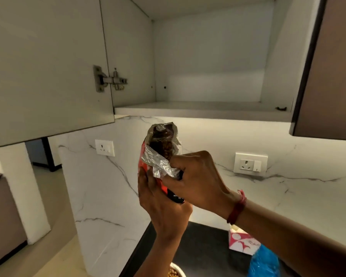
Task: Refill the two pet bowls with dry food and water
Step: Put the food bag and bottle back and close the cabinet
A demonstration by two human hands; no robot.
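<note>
Head view: at the bottom edge a white bowl (175, 271) holding brown kibble sits on the dark tabletop (204, 246), with a blue plastic bag (265, 262) and a pink-and-white box (242, 243) to its right. Above them, the left hand (164, 208) wraps its fingers round the lower part of an upright red, foil-lined food pouch (160, 156), while the right hand (198, 176) pinches the crumpled open top. Behind, an open wall cabinet (208, 108) hangs over the marble backsplash (208, 136).

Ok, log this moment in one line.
left hand: grips pet food bag | right hand: grips bag's foil top | bowl: holds kibble | wall cabinet: open
</note>
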